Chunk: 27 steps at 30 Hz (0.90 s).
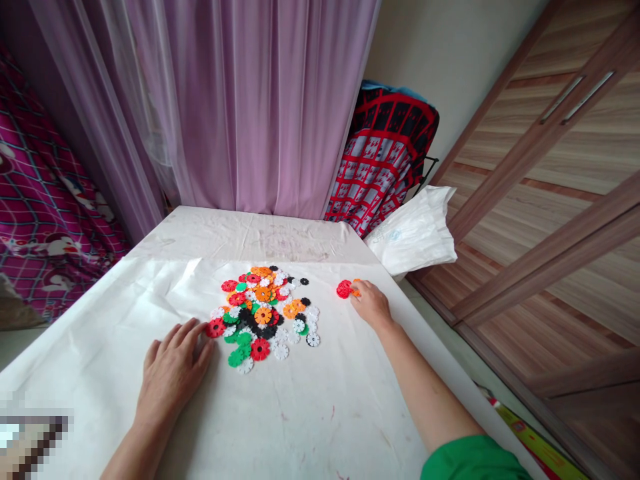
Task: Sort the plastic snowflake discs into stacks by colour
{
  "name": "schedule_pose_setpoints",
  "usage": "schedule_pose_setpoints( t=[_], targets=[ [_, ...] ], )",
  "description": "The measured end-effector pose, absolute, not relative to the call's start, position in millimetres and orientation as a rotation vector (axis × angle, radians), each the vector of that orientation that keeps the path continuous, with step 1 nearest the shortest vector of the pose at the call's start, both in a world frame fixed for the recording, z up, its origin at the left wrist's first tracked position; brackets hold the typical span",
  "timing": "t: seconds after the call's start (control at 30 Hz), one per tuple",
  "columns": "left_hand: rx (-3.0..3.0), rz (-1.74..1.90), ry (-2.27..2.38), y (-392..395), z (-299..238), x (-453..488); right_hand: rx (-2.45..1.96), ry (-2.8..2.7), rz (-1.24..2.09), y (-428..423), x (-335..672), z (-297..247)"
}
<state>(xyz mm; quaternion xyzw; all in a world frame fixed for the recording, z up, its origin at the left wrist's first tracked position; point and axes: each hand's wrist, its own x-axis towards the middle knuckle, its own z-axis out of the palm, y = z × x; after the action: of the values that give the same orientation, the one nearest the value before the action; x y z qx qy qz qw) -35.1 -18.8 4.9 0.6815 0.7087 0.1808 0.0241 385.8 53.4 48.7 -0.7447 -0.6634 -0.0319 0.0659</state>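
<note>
A loose pile of snowflake building discs (263,315) in red, orange, green, black and white lies on the white-covered table. My left hand (175,367) rests palm down at the pile's left edge, fingers stretched out, its fingertips close to a red disc (215,327). Right of the pile, a small group of red discs (344,289) sits apart. My right hand (371,305) is there with its fingers drawn together on an orange disc (356,285), right against the red ones. The fingers partly cover the orange disc.
The white tablecloth (320,413) has creases and faint stains. A white plastic bag (417,230) hangs at the far right table edge. Purple curtains (270,107) and red-patterned fabric (383,157) stand behind, a wooden wardrobe (565,200) to the right.
</note>
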Motion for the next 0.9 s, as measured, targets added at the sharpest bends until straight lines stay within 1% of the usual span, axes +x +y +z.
schedule_pose_setpoints(
  t=[0.1, 0.17, 0.27, 0.43, 0.67, 0.9],
  targets=[
    [2.123, 0.564, 2.189, -19.3, 3.2, -36.0, -2.028, -2.285, -0.202, 68.7, 394.6, 62.9],
    [2.129, 0.558, 2.188, -19.2, 1.0, -37.1, -1.973, -2.519, -0.145, 82.6, 395.5, 73.5],
    [2.125, 0.555, 2.193, -18.3, -1.8, -38.4, -2.004, -2.750, -0.053, 100.4, 390.2, 84.2],
    [2.109, 0.534, 2.201, -18.0, -2.0, -38.1, -2.065, -2.890, -0.058, 113.1, 382.4, 86.6],
    [2.108, 0.533, 2.202, -17.9, -2.0, -38.6, -1.982, -3.036, -0.074, 120.9, 383.2, 88.9],
    [2.092, 0.528, 2.201, -18.5, 1.3, -36.7, -2.001, -3.000, 0.005, 124.1, 380.7, 87.8]
  ],
)
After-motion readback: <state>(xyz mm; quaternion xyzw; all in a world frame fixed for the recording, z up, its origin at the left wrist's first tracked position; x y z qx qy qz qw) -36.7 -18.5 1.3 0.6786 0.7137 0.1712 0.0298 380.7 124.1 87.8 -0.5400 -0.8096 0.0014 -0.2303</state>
